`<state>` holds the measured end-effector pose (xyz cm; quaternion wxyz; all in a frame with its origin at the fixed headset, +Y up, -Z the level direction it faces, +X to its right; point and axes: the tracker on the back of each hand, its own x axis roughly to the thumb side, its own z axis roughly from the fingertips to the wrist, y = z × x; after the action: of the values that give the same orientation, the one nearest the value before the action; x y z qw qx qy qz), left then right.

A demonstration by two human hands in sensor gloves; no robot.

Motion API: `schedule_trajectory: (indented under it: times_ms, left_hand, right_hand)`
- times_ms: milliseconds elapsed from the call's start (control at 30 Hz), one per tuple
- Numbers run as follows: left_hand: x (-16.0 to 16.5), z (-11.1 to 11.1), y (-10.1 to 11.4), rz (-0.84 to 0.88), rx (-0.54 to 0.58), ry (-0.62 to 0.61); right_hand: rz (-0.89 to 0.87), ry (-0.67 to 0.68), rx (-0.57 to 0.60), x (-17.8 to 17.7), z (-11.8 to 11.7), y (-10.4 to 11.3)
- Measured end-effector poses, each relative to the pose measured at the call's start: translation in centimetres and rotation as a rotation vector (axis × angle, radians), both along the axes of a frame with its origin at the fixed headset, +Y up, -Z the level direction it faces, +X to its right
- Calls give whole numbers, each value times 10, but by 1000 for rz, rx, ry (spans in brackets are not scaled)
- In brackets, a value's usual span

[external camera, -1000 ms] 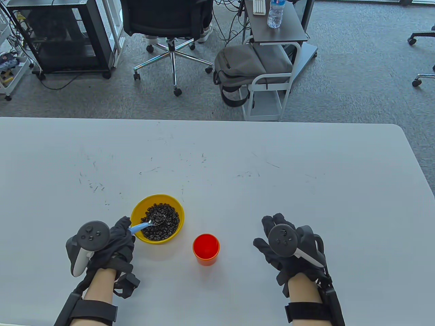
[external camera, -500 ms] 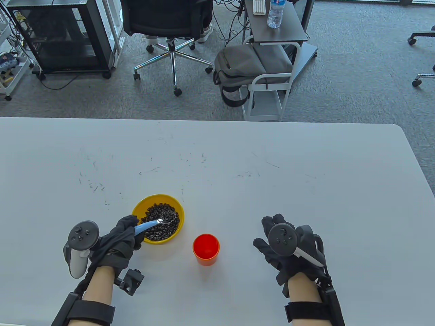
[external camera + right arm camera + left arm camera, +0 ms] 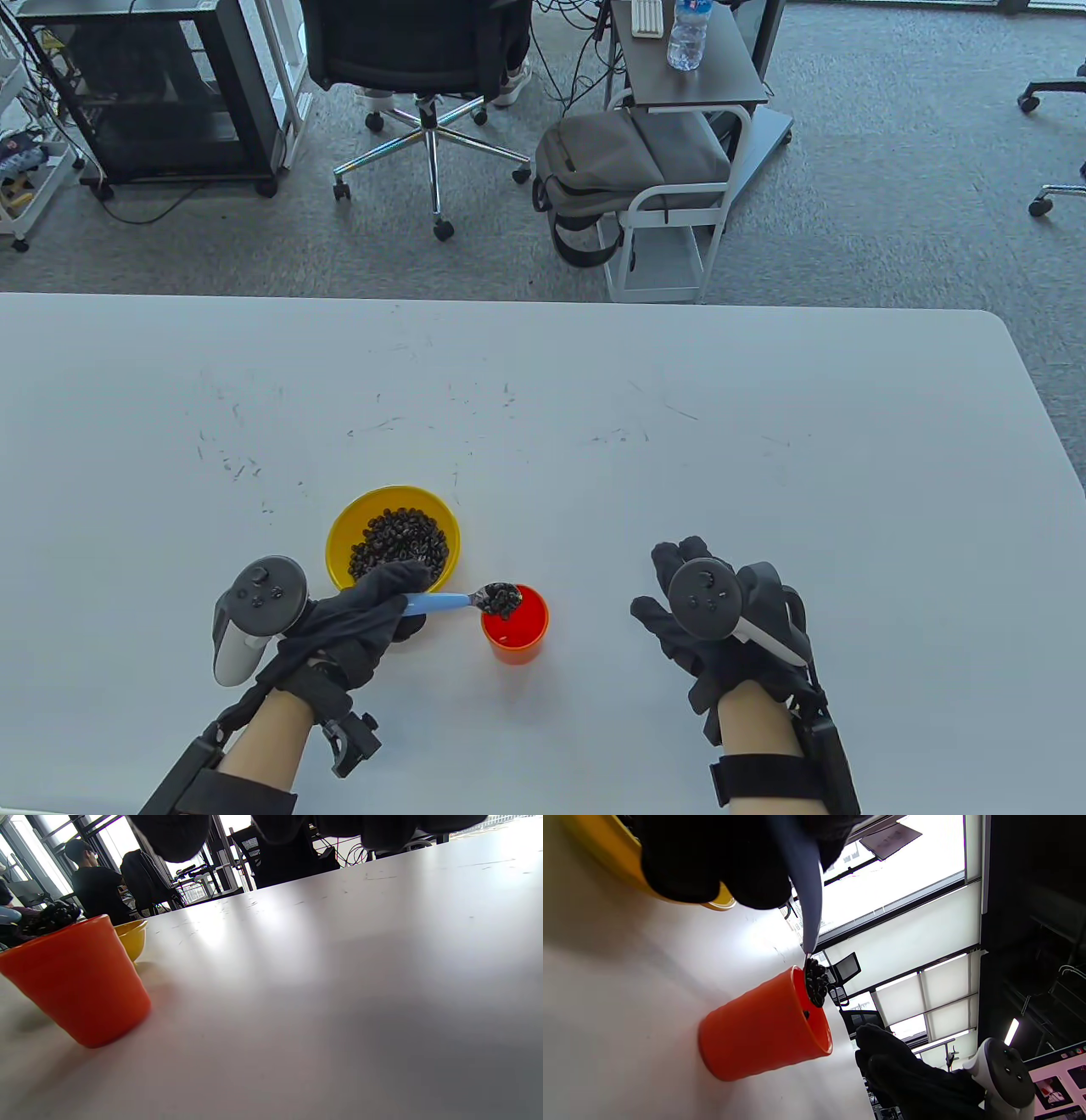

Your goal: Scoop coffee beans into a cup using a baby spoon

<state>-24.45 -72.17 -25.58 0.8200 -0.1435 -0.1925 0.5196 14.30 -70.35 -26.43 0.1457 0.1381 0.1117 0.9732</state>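
Left hand [image 3: 361,620] gripping blue baby spoon [image 3: 454,601] by its handle, heaped with loose, light, roll-prone coffee beans [image 3: 501,598] at orange cup [image 3: 515,637] rim's 10 o'clock — right hand [image 3: 721,620] resting open on bench [image 3: 764,424].

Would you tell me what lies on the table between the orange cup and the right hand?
Nothing: in the table view, only bare white table separates the orange cup from the right hand.

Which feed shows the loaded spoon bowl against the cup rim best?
Left wrist view: the beans sit at the orange cup's rim. Table view shows them from above; right wrist view shows only a bean heap.
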Motion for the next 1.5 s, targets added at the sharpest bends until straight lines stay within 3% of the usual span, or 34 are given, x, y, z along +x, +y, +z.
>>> schedule_trajectory:
  times_ms: [400,667,1167,1500]
  left_hand:
    - [-2,3,10,-19,149,2]
    - [-17,3,17,-131,324,204]
    - [-35,-3,4,-460,372,422]
    - [-45,-8,-8,-411,195,480]
  right_hand:
    - [4,11,5,-2,0,0]
    - [3,10,6,-2,0,0]
    - [5,13,2,-3,0,0]
    - [6,14,-5,-3,1,0]
